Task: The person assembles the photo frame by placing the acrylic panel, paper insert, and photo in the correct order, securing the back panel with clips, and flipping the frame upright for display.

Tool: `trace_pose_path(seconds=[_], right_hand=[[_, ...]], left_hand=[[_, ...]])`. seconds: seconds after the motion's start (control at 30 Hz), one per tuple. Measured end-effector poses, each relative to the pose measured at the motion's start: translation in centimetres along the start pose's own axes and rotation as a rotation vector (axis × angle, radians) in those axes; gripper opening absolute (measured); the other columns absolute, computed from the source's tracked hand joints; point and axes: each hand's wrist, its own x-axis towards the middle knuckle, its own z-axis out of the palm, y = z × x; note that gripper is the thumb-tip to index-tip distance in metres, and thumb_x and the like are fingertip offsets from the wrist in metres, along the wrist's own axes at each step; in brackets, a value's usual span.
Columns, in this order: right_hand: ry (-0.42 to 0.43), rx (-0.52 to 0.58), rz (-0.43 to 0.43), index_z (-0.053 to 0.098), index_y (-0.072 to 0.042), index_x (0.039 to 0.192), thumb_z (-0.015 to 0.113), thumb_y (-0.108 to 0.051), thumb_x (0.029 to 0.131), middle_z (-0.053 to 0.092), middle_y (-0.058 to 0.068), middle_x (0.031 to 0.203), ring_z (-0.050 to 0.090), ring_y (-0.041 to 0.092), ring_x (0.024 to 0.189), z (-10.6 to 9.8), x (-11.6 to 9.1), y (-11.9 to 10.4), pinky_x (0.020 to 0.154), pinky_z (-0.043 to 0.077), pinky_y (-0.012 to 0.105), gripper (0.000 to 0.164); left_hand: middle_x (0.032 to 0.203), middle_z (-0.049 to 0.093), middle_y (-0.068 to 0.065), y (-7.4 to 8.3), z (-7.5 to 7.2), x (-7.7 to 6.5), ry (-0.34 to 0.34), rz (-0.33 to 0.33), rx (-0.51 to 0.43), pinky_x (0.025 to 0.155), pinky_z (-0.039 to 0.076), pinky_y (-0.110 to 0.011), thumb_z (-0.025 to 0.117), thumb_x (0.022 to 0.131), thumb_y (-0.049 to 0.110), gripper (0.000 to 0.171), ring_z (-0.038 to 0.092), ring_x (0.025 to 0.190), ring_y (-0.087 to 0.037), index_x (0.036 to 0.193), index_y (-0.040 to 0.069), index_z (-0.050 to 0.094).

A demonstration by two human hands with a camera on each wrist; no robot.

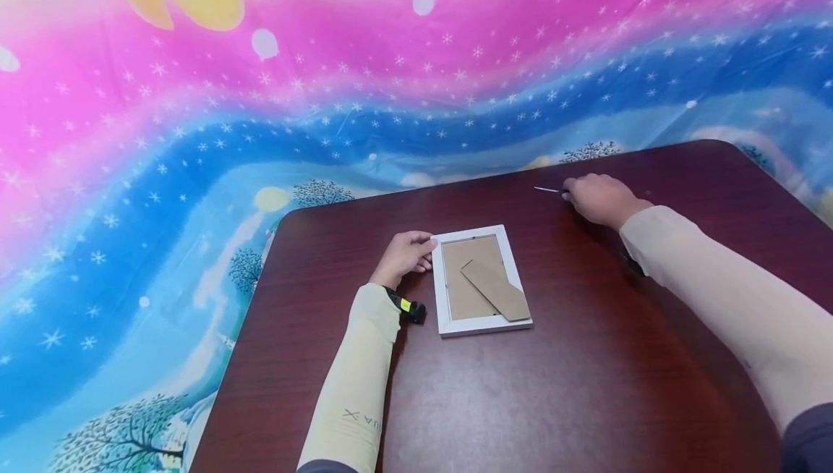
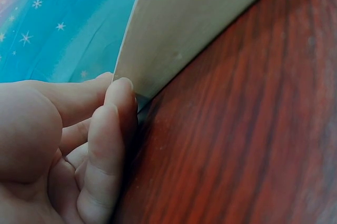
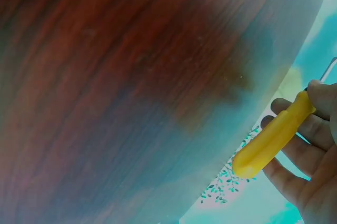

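Note:
A white picture frame (image 1: 438, 292) lies back side up on the table, its brown backing board (image 1: 465, 299) showing. The board's easel stand (image 1: 497, 291) lies slantwise across it. My left hand (image 1: 406, 254) grips the frame's upper left edge; in the left wrist view the thumb and fingertips meet at a corner of the frame's pale side (image 2: 184, 24). Over the far right of the table, my right hand (image 1: 601, 199) holds a screwdriver. Its yellow handle (image 3: 274, 142) shows between thumb and fingers in the right wrist view, and its thin metal shaft (image 1: 545, 189) points left in the head view.
The dark red-brown wooden table (image 1: 520, 401) has rounded far corners. Behind it hangs a pink and blue cloth (image 1: 364, 126) with snowflakes and trees. A black wrist strap (image 1: 410, 308) with a yellow label sits at my left wrist, beside the frame.

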Motion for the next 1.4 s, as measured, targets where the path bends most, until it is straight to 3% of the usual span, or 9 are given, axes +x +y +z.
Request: trace_pose_path(seconds=[0.87, 1.4], right_hand=[[0.047, -0.008, -0.05, 0.064, -0.001, 0.11, 0.059, -0.017, 0.098, 0.066, 0.012, 0.092, 0.064, 0.031, 0.083, 0.7, -0.9, -2.5, 0.08, 0.051, 0.055, 0.02], [0.093, -0.017, -0.105, 0.065, -0.002, 0.113, 0.064, -0.014, 0.095, 0.067, 0.013, 0.099, 0.064, 0.03, 0.088, 1.1, -1.4, -4.9, 0.083, 0.052, 0.053, 0.022]], left_hand=[[0.084, 0.064, -0.013, 0.0, 0.0, -0.1, -0.002, 0.006, -0.005, 0.059, 0.055, -0.028, 0.064, 0.097, 0.025, 0.034, 0.064, 0.065, -0.02, 0.124, 0.005, 0.062], [0.084, 0.063, -0.013, 0.0, 0.0, -0.1, -0.003, 0.008, -0.009, 0.057, 0.055, -0.027, 0.064, 0.097, 0.024, 0.032, 0.064, 0.065, -0.02, 0.123, 0.005, 0.063]])
